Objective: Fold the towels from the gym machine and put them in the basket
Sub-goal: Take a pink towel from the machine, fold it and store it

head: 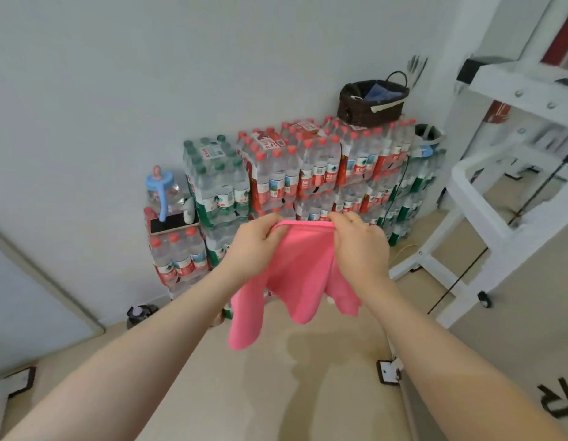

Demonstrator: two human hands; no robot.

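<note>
Holding the pink towel point(295, 265) up in mid-air, left hand point(257, 240) and right hand point(359, 243) pinch its top edge; matching corners squarely first would help before the basket point(372, 101) ahead.

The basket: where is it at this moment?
In the head view the dark wicker basket sits upper right of centre, on top of the stacked packs of bottled water against the wall, left of the white gym machine frame.
</note>
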